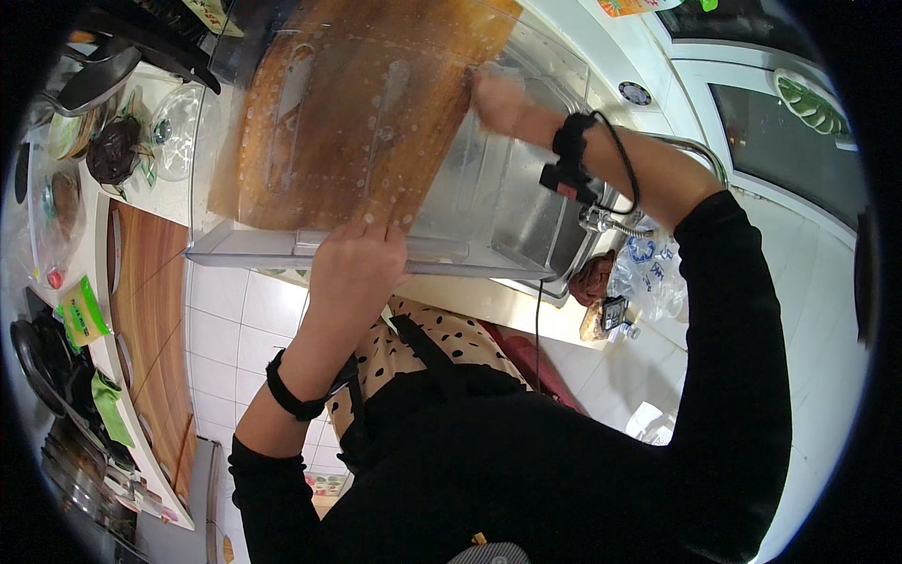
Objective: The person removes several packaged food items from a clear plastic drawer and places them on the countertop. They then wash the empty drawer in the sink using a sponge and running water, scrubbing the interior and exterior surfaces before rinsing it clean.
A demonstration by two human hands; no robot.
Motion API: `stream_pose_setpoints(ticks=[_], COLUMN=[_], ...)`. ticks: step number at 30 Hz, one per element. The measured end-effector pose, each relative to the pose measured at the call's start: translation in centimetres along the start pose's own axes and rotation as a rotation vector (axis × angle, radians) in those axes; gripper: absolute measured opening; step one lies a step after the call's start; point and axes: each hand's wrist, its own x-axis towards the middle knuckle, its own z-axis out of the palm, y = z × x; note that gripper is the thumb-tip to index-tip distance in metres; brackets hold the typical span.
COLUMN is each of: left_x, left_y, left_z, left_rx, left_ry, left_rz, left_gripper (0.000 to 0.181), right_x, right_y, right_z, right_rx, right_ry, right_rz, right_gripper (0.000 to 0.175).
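A large clear plastic drawer lies over the counter and partly over the steel sink. My left hand grips its near rim, at the moulded handle part. My right hand is closed and blurred, near the drawer's right side; a small dark thing may be at its fingers, but I cannot tell what. Under or through the clear plastic a brown wooden board shows. Whitish spots, like drops or suds, dot the plastic.
To the right are the steel sink, a faucet, a brown cloth and a plastic bag. At the left stand a glass lid, a wok and a green packet. A cable hangs by the counter edge.
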Motion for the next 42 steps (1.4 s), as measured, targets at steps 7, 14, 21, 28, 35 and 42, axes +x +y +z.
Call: stream_pose_setpoints(ticks=[7, 14, 21, 28, 35, 42], left_x=[0.1, 0.0, 0.2, 0.2, -3.1, -2.9], left_y=[0.1, 0.2, -0.3, -0.5, -5.2, -5.2], left_z=[-0.5, -0.3, -1.2, -1.7, -5.5, -5.6], left_rx=[0.011, -0.008, 0.013, 0.035, 0.193, 0.125], left_ry=[0.021, 0.043, -0.053, -0.037, 0.211, 0.24], left_rz=[0.009, 0.0, -0.012, 0.032, -0.155, -0.195], left_gripper=[0.043, 0.042, 0.043, 0.065, 0.101, 0.116], right_x=[-6.5, -1.2, -9.5, -12.5, -12.9, 0.4], right_y=[-5.1, 2.8, -2.9, -8.0, -11.3, -21.8], right_z=[2.1, -1.9, 0.8, -3.2, -5.1, -4.0], right_rx=[0.012, -0.485, -0.337, 0.631, 1.074, 1.113], right_ry=[-0.393, -0.142, -0.493, -0.846, -0.268, -0.172], right_rz=[-0.291, -0.188, -0.328, 0.163, -0.272, -0.601], right_gripper=[0.027, 0.03, 0.031, 0.047, 0.044, 0.035])
